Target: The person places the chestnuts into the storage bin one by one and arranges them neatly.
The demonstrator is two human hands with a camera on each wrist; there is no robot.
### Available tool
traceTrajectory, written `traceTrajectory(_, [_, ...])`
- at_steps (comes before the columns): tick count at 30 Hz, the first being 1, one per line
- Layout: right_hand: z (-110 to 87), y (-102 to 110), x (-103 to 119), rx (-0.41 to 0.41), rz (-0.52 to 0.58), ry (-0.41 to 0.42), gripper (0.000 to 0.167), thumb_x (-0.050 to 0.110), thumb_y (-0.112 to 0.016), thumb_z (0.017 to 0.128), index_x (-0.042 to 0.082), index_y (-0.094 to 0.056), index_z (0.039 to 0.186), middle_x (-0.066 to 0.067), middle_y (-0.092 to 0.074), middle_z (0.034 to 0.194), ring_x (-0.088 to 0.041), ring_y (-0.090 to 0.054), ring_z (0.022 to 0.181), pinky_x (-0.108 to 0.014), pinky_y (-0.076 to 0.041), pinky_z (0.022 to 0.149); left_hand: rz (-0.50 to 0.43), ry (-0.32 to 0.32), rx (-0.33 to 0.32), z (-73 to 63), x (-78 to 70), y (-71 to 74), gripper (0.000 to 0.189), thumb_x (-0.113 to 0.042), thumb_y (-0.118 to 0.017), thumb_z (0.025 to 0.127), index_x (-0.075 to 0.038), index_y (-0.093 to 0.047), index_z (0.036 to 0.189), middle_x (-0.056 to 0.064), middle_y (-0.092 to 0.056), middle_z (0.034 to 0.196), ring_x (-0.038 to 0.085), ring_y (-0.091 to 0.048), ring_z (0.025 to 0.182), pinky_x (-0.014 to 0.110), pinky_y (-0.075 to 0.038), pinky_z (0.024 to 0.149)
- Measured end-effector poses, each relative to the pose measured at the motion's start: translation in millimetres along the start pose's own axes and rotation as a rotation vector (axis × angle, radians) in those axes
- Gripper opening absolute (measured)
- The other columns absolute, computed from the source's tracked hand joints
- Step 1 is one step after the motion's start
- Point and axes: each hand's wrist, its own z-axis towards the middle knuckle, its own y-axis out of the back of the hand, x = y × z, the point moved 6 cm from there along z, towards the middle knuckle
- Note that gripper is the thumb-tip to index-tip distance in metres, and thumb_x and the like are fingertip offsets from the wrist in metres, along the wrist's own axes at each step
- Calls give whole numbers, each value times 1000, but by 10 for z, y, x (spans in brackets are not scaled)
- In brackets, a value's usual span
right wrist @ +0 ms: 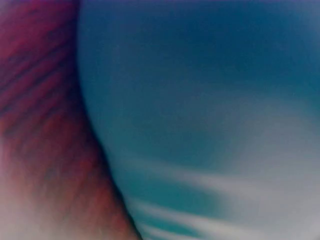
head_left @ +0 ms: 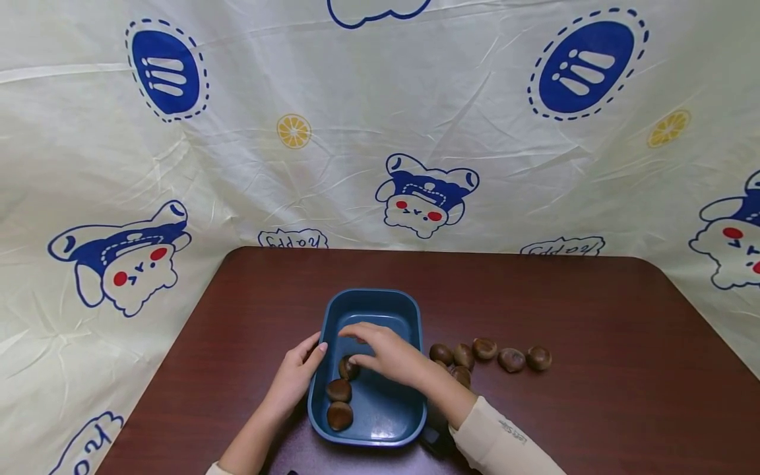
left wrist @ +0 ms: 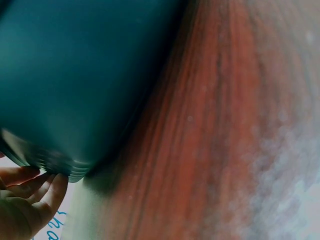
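Note:
A blue rectangular tray lies on the table, with three brown chestnuts in a row along its left side. My left hand grips the tray's left wall, thumb at the rim; the left wrist view shows its fingers against the outside of the tray. Over the tray hovers my right hand, thumb and fingers spread apart with nothing between them. Its thumb tip is beside the farthest chestnut; whether they touch I cannot tell. The right wrist view is blurred and shows only tray and table.
Several more chestnuts lie on the dark wood table to the right of the tray, some partly hidden by my right forearm. A pale printed cloth hangs behind the table. Something black sits under the right sleeve.

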Motion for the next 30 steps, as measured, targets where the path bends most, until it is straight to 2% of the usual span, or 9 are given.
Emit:
traceTrajectory(8, [-177, 277, 12, -131, 32, 3, 44, 16, -63, 84, 8, -50, 126, -6, -51, 124, -24, -53, 106, -34, -47, 82, 7, 7, -24, -4, 1, 7, 42, -22, -49, 94, 1, -46, 129, 19, -55, 117, 27, -58, 94, 35, -49, 75])
traceTrajectory(12, [-327, 439, -26, -210, 26, 11, 42, 17, -66, 83, 9, -53, 122, -5, -53, 121, -22, -55, 104, -33, -48, 79, 16, 12, -30, -6, 6, 4, 43, -23, -50, 93, 0, -46, 129, 17, -55, 118, 25, -58, 94, 34, -49, 77])
traceTrajectory(16, [-519, 587, -105, -272, 22, -2, 39, 16, -66, 82, 11, -55, 120, -1, -54, 118, -20, -56, 102, -37, -49, 78, 25, 17, -22, -8, 10, -2, 44, -24, -49, 94, 0, -45, 130, 18, -54, 119, 25, -58, 95, 35, -49, 78])
traceTrajectory(24, [-891, 690, -340, -322, 67, -29, 36, 8, -66, 81, 7, -56, 116, -3, -55, 114, -25, -57, 100, -35, -48, 79, 36, 7, -14, -6, 11, 3, 48, -27, -50, 93, 2, -43, 131, 20, -52, 121, 27, -56, 99, 35, -48, 79])
traceTrajectory(30, [-1082, 665, -461, -333, -53, -14, 36, 6, -70, 77, 7, -58, 111, -1, -58, 109, -18, -56, 99, -33, -48, 79, 47, 5, -11, -4, -3, 6, 45, -23, -48, 94, 2, -42, 131, 20, -51, 122, 28, -56, 99, 36, -48, 80])
